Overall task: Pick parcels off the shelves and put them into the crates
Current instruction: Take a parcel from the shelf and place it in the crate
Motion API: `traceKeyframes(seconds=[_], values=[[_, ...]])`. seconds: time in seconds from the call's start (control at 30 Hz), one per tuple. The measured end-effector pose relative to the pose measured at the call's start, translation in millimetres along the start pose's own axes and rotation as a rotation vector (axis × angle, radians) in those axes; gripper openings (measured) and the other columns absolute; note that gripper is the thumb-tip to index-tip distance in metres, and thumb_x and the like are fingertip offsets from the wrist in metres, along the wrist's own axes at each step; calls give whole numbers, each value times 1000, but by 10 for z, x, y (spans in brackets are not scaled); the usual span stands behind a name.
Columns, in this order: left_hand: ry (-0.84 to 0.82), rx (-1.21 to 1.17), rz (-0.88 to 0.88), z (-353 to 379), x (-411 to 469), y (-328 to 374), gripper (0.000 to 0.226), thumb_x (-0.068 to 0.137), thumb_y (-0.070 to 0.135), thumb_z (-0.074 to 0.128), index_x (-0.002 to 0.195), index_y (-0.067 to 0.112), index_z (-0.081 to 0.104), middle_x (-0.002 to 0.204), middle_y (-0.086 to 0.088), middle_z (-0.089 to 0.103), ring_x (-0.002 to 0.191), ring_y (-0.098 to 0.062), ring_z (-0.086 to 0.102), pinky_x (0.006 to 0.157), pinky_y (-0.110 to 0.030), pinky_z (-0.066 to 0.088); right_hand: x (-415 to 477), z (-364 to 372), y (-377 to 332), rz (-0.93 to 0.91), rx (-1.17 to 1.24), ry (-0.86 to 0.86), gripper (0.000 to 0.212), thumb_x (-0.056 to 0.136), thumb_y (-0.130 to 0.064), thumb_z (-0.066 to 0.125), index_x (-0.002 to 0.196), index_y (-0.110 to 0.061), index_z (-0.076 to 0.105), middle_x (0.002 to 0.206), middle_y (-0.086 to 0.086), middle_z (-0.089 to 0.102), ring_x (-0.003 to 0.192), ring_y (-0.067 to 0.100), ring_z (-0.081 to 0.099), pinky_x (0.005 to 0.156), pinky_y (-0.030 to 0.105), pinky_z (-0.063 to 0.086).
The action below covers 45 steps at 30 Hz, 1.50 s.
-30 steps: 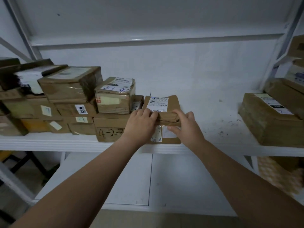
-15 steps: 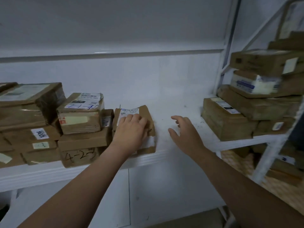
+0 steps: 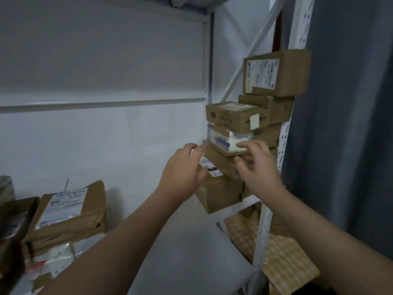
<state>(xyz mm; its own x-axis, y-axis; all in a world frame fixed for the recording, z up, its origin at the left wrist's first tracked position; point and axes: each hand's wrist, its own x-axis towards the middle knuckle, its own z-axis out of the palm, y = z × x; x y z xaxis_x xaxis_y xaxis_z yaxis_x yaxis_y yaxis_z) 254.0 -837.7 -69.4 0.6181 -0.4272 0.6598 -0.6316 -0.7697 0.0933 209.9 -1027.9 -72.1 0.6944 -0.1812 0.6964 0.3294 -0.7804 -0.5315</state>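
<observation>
At far left on the shelf point(image 3: 191, 241) lies a flat parcel point(image 3: 70, 209) with a white label up, resting on other brown parcels that are blurred at the frame's edge. Bare white shelf runs from there to the right end.

Right of centre, the left hand point(image 3: 182, 169) is raised with fingers spread and relaxed, holding nothing. Its fingertips are just beside the left edge of the stack point(image 3: 221, 194), and whether they touch it cannot be told.

That stack of brown parcels stands at the right end of the shelf, against the post point(image 3: 265, 209). Partway up sits a white parcel point(image 3: 223, 141) with blue print, wedged between brown boxes. A top parcel point(image 3: 276, 73) with its label facing near crowns the pile.

Just right of the left hand, the right hand point(image 3: 257, 165) has its fingers half curled at the white parcel's near face, thumb lower against the brown box beneath. It grips nothing, and contact by the fingertips is unclear.

Far right hangs a grey curtain point(image 3: 350, 124).
</observation>
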Motion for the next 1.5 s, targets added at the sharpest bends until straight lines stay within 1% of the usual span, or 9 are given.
traceKeyframes(seconds=[0.33,0.5,0.67,0.8,1.0,1.13,1.27,1.37,1.5], values=[[83,155,128,475,1314,551,101,76,45,73,151,18,10,154,-11,20,140,-28,20,116,-38,19,818,-609,641,167,113,135,38,89,-24,62,126,-23,51,123,-7,45,114,15,51,99,42,46],[137,154,198,622,1514,549,72,81,55,62,139,21,36,136,-4,45,123,-23,41,104,-36,33,1182,-780,775,107,-4,257,58,86,-34,67,136,-23,39,140,6,32,131,24,32,97,27,30],[159,127,204,544,1733,594,41,90,58,40,108,23,50,104,1,58,94,-20,53,77,-34,42,1770,-887,704,176,-107,203,104,77,-56,70,151,-29,2,157,18,4,143,36,10,114,51,20],[121,137,186,469,1930,582,38,94,55,32,87,23,49,86,2,57,77,-17,52,64,-32,38,2055,-873,725,234,-122,207,121,71,-57,73,151,-26,-12,151,22,22,138,39,26,112,52,27],[65,31,73,438,2054,563,40,95,53,36,86,21,57,80,3,58,74,-16,55,67,-36,49,2093,-841,739,139,-15,321,122,68,-49,78,150,-31,-10,141,16,29,128,33,37,98,45,39],[68,-173,-60,394,2120,606,45,94,56,39,113,21,59,105,0,64,97,-18,60,79,-34,50,2061,-883,649,75,271,404,120,67,-42,79,148,-39,-9,142,11,28,126,26,41,97,35,37],[138,-767,-236,228,2193,708,85,83,68,45,149,21,20,145,-5,42,127,-21,46,99,-35,40,1971,-895,467,-2,604,343,116,67,-32,75,147,-44,-8,147,4,33,133,16,40,107,44,41],[158,-1218,-266,61,2203,764,106,65,76,56,148,41,0,151,-3,34,134,-22,39,99,-35,36,1840,-828,353,-45,748,239,114,70,-34,72,146,-46,-11,136,-7,46,114,-8,52,92,30,53],[215,-1460,-160,-90,2167,733,97,69,52,75,139,59,7,133,3,57,121,-19,55,100,-48,40,1660,-699,260,-4,911,99,107,65,-45,72,139,-60,-4,128,-15,53,103,-3,62,93,46,53]])
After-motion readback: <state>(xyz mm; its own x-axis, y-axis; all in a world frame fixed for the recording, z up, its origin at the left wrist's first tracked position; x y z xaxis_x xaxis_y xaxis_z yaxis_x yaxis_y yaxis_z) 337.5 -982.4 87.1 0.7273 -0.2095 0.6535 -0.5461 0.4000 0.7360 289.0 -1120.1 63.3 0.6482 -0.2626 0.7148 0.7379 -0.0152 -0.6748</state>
